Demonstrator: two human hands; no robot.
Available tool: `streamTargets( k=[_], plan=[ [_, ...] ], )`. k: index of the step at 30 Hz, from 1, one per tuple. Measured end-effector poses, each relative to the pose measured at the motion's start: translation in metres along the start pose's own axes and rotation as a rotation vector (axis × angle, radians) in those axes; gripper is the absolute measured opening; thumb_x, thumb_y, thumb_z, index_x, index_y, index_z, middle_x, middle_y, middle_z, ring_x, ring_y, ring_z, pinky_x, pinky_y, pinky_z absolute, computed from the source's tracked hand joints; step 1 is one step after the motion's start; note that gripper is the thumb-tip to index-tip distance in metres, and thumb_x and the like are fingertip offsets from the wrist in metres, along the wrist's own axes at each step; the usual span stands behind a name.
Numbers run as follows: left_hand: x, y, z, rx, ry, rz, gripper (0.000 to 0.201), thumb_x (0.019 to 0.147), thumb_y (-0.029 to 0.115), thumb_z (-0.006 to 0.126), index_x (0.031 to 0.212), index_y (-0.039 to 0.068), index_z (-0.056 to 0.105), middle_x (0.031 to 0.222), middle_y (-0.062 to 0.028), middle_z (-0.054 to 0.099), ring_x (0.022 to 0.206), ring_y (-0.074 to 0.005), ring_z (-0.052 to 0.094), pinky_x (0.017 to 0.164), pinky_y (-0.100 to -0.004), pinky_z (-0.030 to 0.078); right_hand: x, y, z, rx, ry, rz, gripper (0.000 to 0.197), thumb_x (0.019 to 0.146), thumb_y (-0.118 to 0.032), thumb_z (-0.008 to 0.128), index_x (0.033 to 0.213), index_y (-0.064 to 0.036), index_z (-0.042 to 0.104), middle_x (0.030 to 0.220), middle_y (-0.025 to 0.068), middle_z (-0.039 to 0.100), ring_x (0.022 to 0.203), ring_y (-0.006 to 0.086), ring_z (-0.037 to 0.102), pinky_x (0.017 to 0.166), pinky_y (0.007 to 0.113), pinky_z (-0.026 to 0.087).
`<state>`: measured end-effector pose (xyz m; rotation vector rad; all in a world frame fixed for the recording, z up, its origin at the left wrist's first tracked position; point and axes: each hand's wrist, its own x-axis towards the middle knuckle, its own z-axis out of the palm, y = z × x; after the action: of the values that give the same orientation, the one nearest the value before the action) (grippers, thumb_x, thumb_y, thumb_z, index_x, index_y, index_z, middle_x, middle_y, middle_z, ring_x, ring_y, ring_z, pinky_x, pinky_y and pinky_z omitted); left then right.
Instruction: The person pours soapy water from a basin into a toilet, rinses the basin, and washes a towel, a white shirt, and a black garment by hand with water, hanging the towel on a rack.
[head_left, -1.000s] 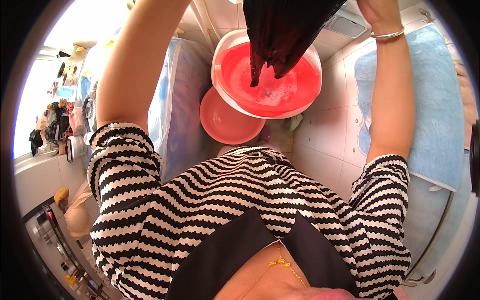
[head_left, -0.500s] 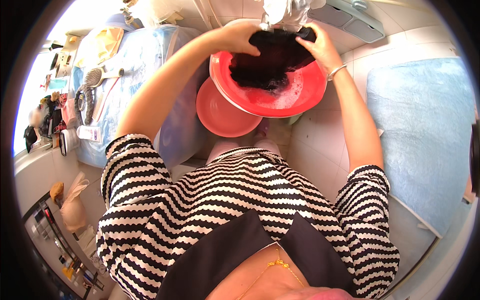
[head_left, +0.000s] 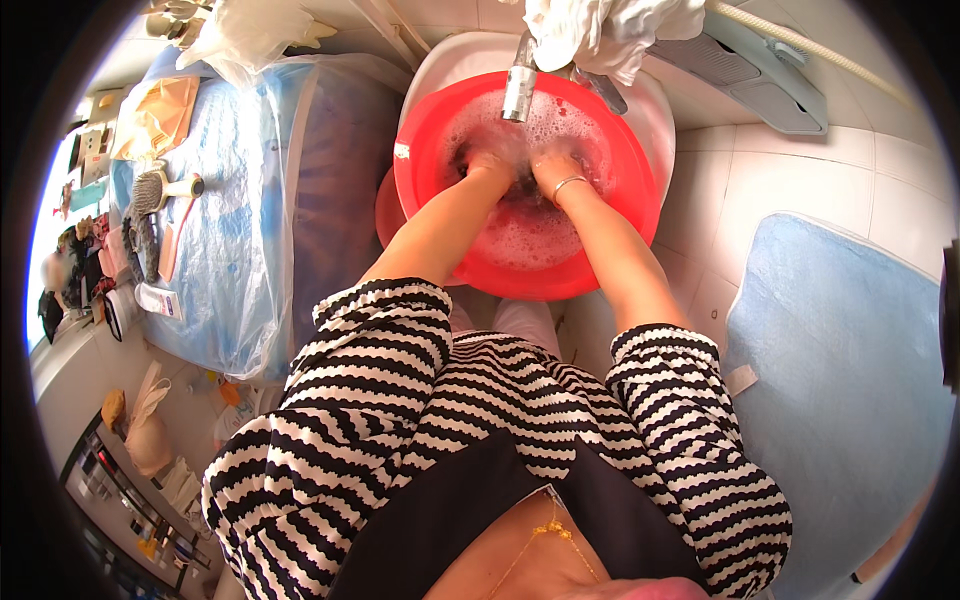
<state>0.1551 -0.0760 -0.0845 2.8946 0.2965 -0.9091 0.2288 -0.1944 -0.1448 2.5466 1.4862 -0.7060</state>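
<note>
Both my hands are down in the foamy water of a red basin (head_left: pixel 412 195). My left hand (head_left: pixel 488 160) is blurred, with its fingers under the suds beside dark cloth. Close to its right, my right hand (head_left: pixel 556 166), with a bangle at the wrist, dips in too, its fingertips hidden. Black cloth (head_left: pixel 524 186) shows wet and dark between and around the hands, mostly sunk. How firmly either hand grips it does not show. A metal faucet (head_left: pixel 517 92) hangs just over the basin, above the gap between my hands.
The basin rests on a white sink (head_left: pixel 440 62); a second pink-red basin (head_left: pixel 386 210) peeks out at its left. White cloth (head_left: pixel 610 30) hangs by the faucet. Left, a plastic-covered appliance (head_left: pixel 240 200) bears a hairbrush (head_left: pixel 150 188). A blue mat (head_left: pixel 830 380) lies right.
My hands have come down from above the far rim into the water, taking the black cloth with them. The view has shifted, and the faucet now shows.
</note>
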Motion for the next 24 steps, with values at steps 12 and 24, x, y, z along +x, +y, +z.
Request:
streamTargets(
  k=[12, 24],
  plan=[
    [-0.014, -0.034, -0.026, -0.406, 0.036, 0.176, 0.036, 0.091, 0.034, 0.049, 0.108, 0.005, 0.06, 0.114, -0.0221, 0.06, 0.102, -0.041, 0.058, 0.086, -0.0456, 0.047, -0.035, 0.047, -0.075, 1.077, -0.119, 0.149, 0.027, 0.085, -0.018, 0.06, 0.108, -0.0052, 0.06, 0.103, 0.0097, 0.063, 0.094, 0.0179, 0.057, 0.083, 0.031, 0.044],
    [-0.139, 0.027, -0.109, -1.706, 0.464, 0.499, 0.043, 0.081, 0.006, 0.066, 0.12, 0.001, 0.05, 0.104, -0.0048, 0.061, 0.088, -0.0134, 0.059, 0.079, -0.0295, 0.048, -0.148, -0.034, -0.229, 1.074, 0.489, -0.311, 0.024, 0.082, -0.017, 0.068, 0.097, -0.0003, 0.059, 0.083, 0.0028, 0.061, 0.076, 0.011, 0.055, 0.072, 0.028, 0.046]
  ],
)
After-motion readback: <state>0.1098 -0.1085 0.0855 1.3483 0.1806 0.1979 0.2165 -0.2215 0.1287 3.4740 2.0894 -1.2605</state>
